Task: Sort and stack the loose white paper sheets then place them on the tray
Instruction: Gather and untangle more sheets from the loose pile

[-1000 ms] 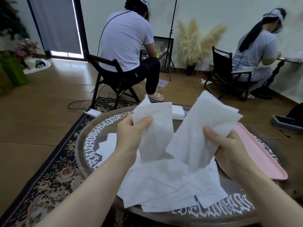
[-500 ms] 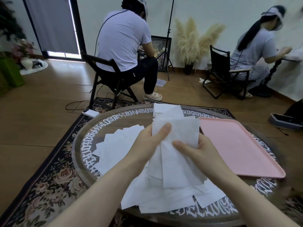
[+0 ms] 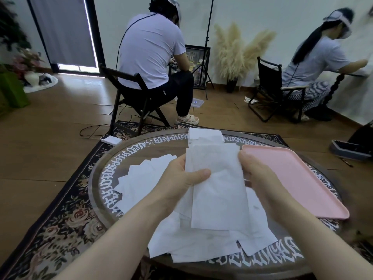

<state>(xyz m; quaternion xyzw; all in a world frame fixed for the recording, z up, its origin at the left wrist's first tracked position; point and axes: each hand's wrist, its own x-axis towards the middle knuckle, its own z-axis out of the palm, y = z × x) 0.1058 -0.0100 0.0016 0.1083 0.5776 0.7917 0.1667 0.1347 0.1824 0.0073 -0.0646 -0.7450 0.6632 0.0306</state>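
A small bundle of white sheets [image 3: 217,186] is held upright in the centre of the frame, above the round table [image 3: 101,190]. It is clamped from both sides: the left hand [image 3: 181,178] grips its left edge, with the thumb laid across the front face, and the right hand [image 3: 260,176] holds its right edge, though the fingers behind the paper are hidden. The two hands are close together, separated only by the width of the bundle. The long axis of the bundle runs from the top of the frame towards the bottom, almost vertical in the picture.

The pink tray [image 3: 314,190] lies at the right of the frame, on the table and just beside the right hand. Its long side runs obliquely, from the upper centre to the lower right. It appears to carry nothing yet. The right hand is clearly the nearer one to it, so a placing move would probably go to the right.

Many loose sheets [image 3: 145,178] are still spread below and to the left of the hands, and a small stack [image 3: 205,135] lies at the far edge of the table, so the sorting is judged to be far from finished.
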